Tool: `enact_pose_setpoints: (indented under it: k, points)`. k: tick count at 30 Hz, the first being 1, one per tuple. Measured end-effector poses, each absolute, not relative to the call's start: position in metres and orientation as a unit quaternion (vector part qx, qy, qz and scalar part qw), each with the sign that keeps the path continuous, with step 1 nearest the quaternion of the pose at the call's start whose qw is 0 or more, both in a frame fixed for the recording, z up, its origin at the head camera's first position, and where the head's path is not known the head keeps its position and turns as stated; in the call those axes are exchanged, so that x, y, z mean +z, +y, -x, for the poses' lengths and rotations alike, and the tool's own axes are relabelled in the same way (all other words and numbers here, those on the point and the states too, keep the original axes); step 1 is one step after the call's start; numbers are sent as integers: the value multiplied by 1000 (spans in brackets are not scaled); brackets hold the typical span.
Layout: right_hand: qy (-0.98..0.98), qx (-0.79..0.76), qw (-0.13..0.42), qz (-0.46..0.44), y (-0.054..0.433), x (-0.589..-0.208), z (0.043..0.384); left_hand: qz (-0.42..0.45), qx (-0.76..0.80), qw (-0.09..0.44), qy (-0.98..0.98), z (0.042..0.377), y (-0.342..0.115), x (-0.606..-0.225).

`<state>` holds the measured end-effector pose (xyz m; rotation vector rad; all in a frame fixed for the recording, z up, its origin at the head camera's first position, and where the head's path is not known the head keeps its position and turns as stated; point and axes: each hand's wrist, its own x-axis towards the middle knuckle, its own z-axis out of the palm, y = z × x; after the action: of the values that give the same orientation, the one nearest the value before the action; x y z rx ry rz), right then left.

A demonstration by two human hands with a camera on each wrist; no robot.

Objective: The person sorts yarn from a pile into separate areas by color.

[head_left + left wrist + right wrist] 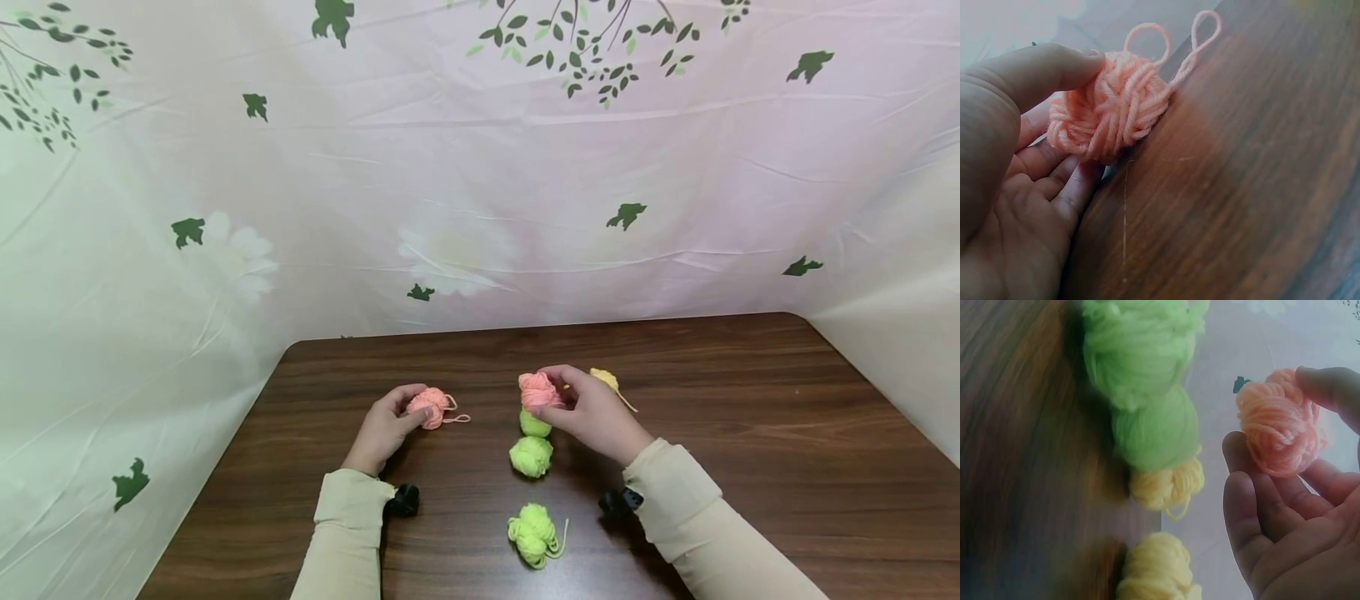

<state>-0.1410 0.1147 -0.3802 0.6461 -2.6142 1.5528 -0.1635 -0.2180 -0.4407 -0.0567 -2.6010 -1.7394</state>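
Observation:
My left hand grips a small salmon-pink yarn ball at the left, thumb on one side and fingers on the other. Two loose loops trail from that ball in the left wrist view. Thumb and fingertips of my right hand pinch another pink yarn ball, held up off the table in the right wrist view. Just below it in the head view lies a green yarn ball, partly covered, with a second green ball right in front.
Nearer the front edge lies a third green yarn ball with a loose tail. Behind my right hand is a yellow yarn ball; the right wrist view shows another yellow ball. A printed cloth borders the brown wooden table.

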Motion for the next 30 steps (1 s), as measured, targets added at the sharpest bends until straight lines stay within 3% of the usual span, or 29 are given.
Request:
enact_pose_setpoints:
  k: [12,30]
  points:
    - [-856,471,43,-207,89,-378,141,19,-558,7,-830,162,-219,-439]
    - [-855,485,-20,-181,55,-374,142,28,-562,12,-826,162,-219,-438]
